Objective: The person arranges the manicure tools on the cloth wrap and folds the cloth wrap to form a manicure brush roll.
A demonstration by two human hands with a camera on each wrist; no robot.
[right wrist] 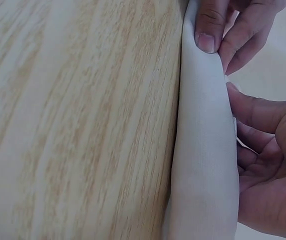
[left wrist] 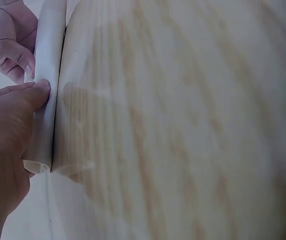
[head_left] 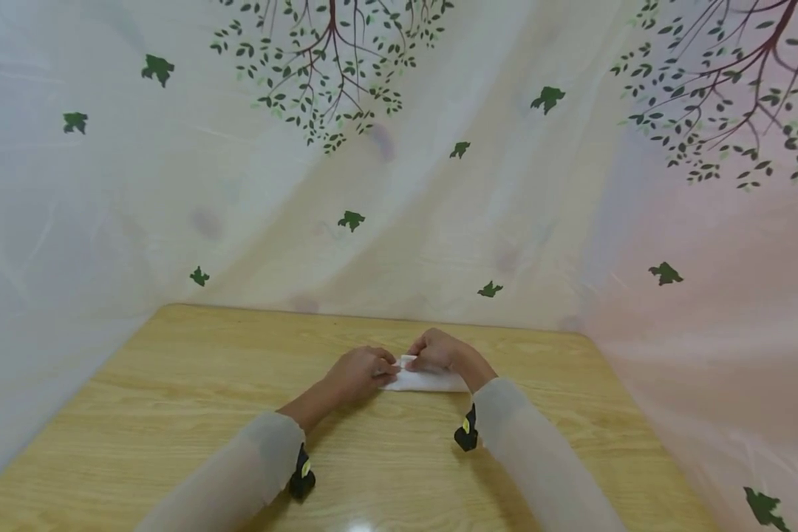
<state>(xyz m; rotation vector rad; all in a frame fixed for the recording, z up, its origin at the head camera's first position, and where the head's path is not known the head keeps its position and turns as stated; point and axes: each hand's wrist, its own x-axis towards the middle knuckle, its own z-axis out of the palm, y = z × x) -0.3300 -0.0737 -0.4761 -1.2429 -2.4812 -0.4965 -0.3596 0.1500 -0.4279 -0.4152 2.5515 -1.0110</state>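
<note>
A white cloth (head_left: 428, 381), folded into a long narrow roll, lies on the wooden table. My left hand (head_left: 359, 373) grips it near its left end; in the left wrist view the thumb presses on top, and the roll's open end shows its layers. Close beside it, my right hand (head_left: 442, 352) has curled fingers and pinches the cloth's far edge. The right wrist view shows the right thumb (right wrist: 258, 112) at that edge, next to the left hand (right wrist: 238, 30). The right fingertips are partly hidden behind the cloth (right wrist: 203, 135).
The light wooden table (head_left: 193, 384) reaches back to a pale curtain (head_left: 273, 207) printed with green leaves and branches. The curtain also hangs along both sides. Black wrist cameras sit under the left cuff (head_left: 302, 476) and the right cuff (head_left: 466, 432).
</note>
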